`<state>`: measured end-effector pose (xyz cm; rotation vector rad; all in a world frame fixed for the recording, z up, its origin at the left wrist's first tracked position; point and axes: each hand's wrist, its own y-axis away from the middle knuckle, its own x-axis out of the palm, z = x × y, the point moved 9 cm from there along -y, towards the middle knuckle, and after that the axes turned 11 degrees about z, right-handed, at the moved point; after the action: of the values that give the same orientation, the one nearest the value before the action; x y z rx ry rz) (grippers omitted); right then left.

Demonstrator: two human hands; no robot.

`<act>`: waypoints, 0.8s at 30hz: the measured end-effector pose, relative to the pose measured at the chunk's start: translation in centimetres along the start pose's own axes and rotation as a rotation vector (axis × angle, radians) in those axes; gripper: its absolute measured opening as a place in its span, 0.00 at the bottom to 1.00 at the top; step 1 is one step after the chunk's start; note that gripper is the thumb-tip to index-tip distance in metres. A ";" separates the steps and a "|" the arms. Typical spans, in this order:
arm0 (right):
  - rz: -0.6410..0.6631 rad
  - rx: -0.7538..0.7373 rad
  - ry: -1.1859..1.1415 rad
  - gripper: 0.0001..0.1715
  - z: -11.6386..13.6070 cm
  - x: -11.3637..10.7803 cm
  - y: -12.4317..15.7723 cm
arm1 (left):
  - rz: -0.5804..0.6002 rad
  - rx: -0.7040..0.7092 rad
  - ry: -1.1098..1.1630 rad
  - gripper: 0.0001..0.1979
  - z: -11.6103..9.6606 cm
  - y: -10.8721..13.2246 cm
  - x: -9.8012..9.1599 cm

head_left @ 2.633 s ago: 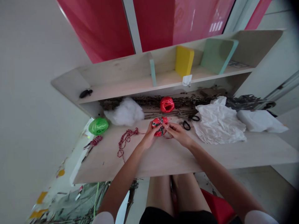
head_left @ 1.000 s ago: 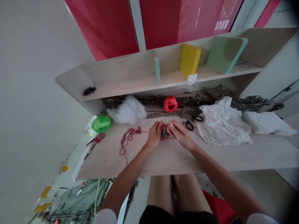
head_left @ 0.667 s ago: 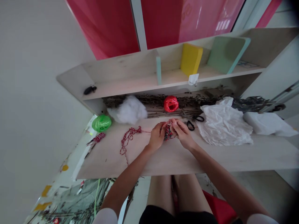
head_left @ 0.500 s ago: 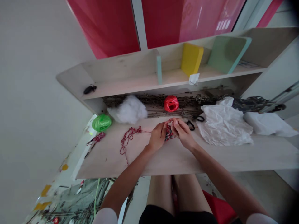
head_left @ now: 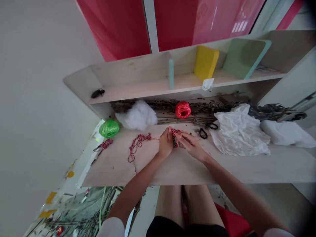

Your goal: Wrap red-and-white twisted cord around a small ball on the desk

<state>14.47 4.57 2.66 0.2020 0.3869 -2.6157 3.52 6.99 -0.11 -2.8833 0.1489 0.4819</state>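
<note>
Between my two hands, just above the desk, is a small bundle (head_left: 175, 142) wrapped in red-and-white cord with dark parts showing. My left hand (head_left: 166, 141) is closed round its left side, thumb pointing up. At the bundle's right side, the fingers of my right hand (head_left: 189, 144) are bent together on the cord; what the fingertips pinch is too small to make out. From my left hand a red-and-white twisted cord (head_left: 134, 144) runs left and lies in loose loops on the desk. Black-handled scissors (head_left: 203, 133) lie beyond my right hand.
Behind lie white stuffing (head_left: 140, 116), a red twine ball (head_left: 183, 109) and dry twigs (head_left: 163, 119). A green twine ball (head_left: 109, 128) and a wound cord bundle (head_left: 106, 143) sit left. Crumpled white plastic (head_left: 240, 133) is right. A shelf (head_left: 133, 89) overhangs the desk (head_left: 234, 169).
My right hand has come down from the top of the bundle to its right side. My left thumb now points up. The view has shifted slightly.
</note>
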 end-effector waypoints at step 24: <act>0.113 0.050 0.182 0.24 -2.3 1.7 -0.1 | -0.348 -0.258 0.513 0.15 4.7 -0.5 -3.6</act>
<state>13.12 4.59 0.12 0.4681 0.3609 -2.5048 -1.32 8.79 -3.18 -3.1190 -0.3581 -0.3273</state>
